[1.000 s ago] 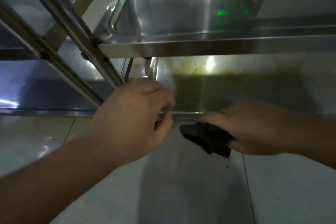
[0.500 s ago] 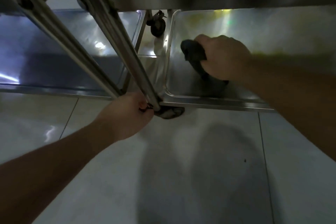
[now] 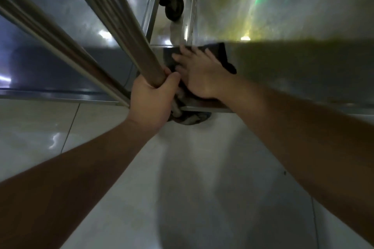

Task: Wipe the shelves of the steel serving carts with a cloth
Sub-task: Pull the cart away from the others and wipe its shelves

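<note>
Right hand [image 3: 199, 76] now presses the cloth [image 3: 223, 56] flat (apparently spread) at the shelf's [image 3: 283, 16] near-left corner.

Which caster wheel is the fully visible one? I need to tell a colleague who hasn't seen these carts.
Start at the bottom shelf on the right, where the right hand presses a dark cloth. Past its far left corner, in the gap between the two carts, stands a small black caster. The near caster is mostly hidden.

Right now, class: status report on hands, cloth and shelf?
Left hand grips post. Right hand flat, pressing cloth on bottom shelf. Nothing in the way.
</note>
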Tool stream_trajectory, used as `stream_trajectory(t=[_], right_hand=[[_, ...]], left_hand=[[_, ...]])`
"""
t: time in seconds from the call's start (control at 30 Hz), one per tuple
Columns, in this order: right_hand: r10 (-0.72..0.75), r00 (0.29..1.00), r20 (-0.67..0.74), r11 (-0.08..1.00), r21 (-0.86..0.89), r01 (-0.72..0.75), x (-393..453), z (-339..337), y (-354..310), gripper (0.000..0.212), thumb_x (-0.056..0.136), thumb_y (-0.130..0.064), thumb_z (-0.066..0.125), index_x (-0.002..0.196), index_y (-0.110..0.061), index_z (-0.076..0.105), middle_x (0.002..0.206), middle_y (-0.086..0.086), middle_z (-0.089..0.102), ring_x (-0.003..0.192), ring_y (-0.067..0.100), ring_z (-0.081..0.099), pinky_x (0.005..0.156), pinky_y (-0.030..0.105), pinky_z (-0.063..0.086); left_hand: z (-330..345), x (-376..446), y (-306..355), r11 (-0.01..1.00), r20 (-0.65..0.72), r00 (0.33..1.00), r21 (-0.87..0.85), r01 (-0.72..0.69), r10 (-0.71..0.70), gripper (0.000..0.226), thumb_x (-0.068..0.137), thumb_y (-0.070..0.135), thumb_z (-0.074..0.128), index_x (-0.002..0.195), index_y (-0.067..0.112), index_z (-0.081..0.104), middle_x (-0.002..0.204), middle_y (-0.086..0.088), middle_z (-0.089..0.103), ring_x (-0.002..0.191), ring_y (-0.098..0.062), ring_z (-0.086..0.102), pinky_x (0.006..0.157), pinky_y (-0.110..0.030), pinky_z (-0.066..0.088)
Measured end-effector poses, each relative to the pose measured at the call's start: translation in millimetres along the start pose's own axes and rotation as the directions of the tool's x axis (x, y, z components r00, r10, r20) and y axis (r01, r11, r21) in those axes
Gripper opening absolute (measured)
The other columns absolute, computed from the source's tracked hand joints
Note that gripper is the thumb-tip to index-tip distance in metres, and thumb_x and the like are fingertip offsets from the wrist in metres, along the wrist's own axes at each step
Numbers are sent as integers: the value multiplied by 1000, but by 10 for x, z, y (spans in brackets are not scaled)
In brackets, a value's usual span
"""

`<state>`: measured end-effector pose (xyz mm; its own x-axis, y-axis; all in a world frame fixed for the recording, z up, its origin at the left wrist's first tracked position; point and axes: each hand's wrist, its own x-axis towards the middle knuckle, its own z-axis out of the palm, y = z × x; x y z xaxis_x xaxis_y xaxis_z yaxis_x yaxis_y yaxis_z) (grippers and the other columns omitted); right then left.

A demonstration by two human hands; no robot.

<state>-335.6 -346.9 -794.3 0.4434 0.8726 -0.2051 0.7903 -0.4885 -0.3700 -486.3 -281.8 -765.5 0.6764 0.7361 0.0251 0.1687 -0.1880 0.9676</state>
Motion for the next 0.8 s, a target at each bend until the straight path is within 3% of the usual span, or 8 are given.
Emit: stream_trajectory(t=[0.2, 0.3, 0.4, 0.47, 0.53, 0.63, 0.73, 0.8], right_hand=[[-13, 996, -91, 991, -136, 0, -1294, 233, 414, 64, 103, -51, 19, 161, -28, 34, 169, -6, 28, 158, 19, 21, 128, 42, 12], [205, 972, -114, 964, -148, -221, -1519, 23, 1087, 70, 100, -55, 14, 163, -30, 26, 171, -3, 21, 159, 22, 18, 127, 46, 10], [530, 827, -186, 835, -55, -547, -1324, -129, 1397, 66, 104, -50, 17, 166, -25, 16, 174, 0, 9, 160, 24, 7, 129, 50, 5], [587, 764, -267, 792, -3, -610, -968, -101, 1180, 64, 106, -44, 23, 165, -19, 22, 173, 5, 15, 159, 29, 12, 127, 52, 8], [459, 830, -318, 873, -9, -487, -612, -10, 750, 64, 103, -41, 32, 162, -17, 32, 171, 8, 25, 156, 32, 21, 125, 52, 12], [105, 972, -210, 987, -96, -127, -369, 171, 88, 61, 105, -42, 36, 163, -25, 27, 172, 0, 21, 158, 25, 15, 127, 48, 7], [-105, 992, -67, 992, -72, 100, -636, 255, 119, 59, 107, -46, 30, 164, -33, 23, 172, -10, 17, 160, 15, 8, 128, 41, 1], [-117, 991, -64, 987, -119, 109, -857, 155, 571, 63, 100, -48, 29, 160, -30, 35, 169, -6, 28, 157, 20, 21, 127, 46, 13]], left_hand=[[135, 50, -57, 985, -123, 988, -156, 73, -92, 33, 86, -1, 64, 64, 19, 50, 66, -15, 46, 61, -21, 46, 56, -26, 37], [161, 38, -41, 981, -110, 990, -180, 70, -91, 40, 88, -7, 60, 62, 20, 45, 66, -15, 39, 59, -20, 40, 53, -28, 31], [157, 40, -44, 978, -113, 990, -202, 58, -82, 48, 85, -8, 59, 55, 26, 49, 60, -8, 42, 57, -15, 44, 54, -25, 34], [158, 49, -60, 978, -117, 990, -203, 55, -80, 51, 84, -12, 59, 52, 27, 52, 56, 4, 46, 56, -12, 47, 55, -23, 37], [173, 44, -58, 978, -118, 990, -203, 52, -78, 50, 83, -14, 58, 54, 26, 52, 54, 8, 48, 56, -10, 48, 56, -21, 39], [184, 44, -45, 971, -165, 981, -230, 59, -99, 45, 82, -11, 59, 55, 24, 53, 54, 9, 50, 55, -9, 49, 56, -22, 40], [172, 38, -49, 969, -125, 987, -236, 74, -106, 42, 80, -7, 59, 54, 25, 56, 56, 6, 52, 59, -12, 50, 59, -24, 42], [163, 37, -46, 966, -107, 988, -244, 85, -114, 45, 83, -8, 59, 53, 25, 56, 57, 3, 52, 59, -14, 51, 58, -24, 42]])
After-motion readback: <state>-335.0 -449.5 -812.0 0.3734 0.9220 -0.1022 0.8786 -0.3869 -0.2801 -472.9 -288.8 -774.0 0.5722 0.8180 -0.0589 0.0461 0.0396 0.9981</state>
